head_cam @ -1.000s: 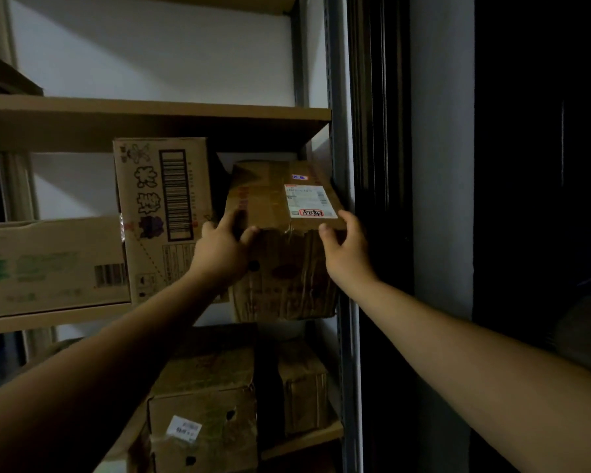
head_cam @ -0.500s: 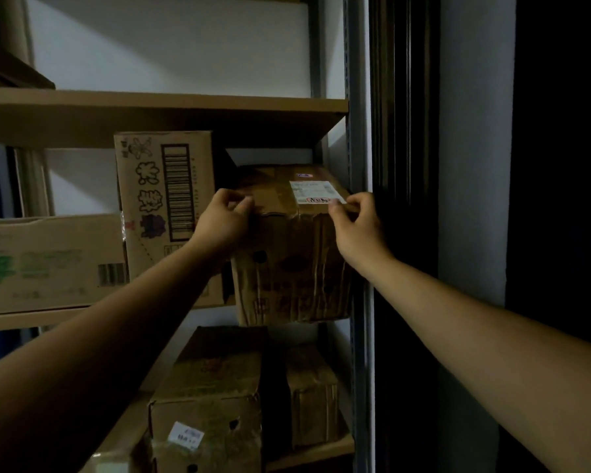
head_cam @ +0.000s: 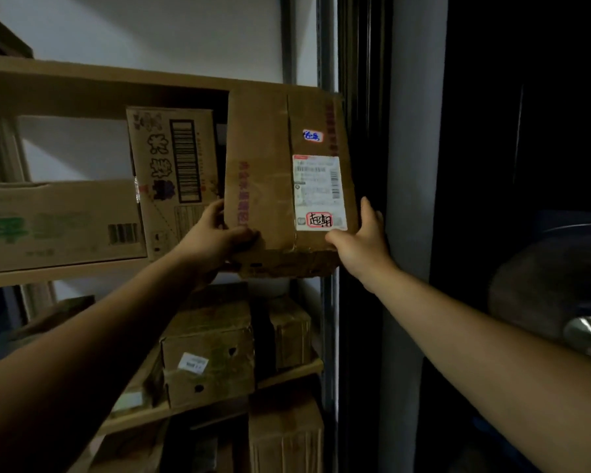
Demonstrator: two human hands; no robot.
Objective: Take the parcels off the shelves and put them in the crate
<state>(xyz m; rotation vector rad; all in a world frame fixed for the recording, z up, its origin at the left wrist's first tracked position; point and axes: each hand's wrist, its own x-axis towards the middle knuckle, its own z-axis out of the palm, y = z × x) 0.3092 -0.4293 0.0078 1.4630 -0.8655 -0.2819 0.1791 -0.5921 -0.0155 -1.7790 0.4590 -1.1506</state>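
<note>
Head view is showing 2 hands gripping a worn cardboard parcel (head_cam: 270, 172), tilted with its labelled face toward the camera, long axis running 12 to 6. Left hand (head_cam: 215, 240) and right hand (head_cam: 362, 247) are clamping its lower corners. At 9, a barcoded box (head_cam: 174, 165) is standing upright on the wooden shelf (head_cam: 58, 271).

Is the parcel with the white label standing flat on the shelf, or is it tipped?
Tipped. The parcel shows its labelled top face toward the camera, held by the left hand and right hand.
</note>
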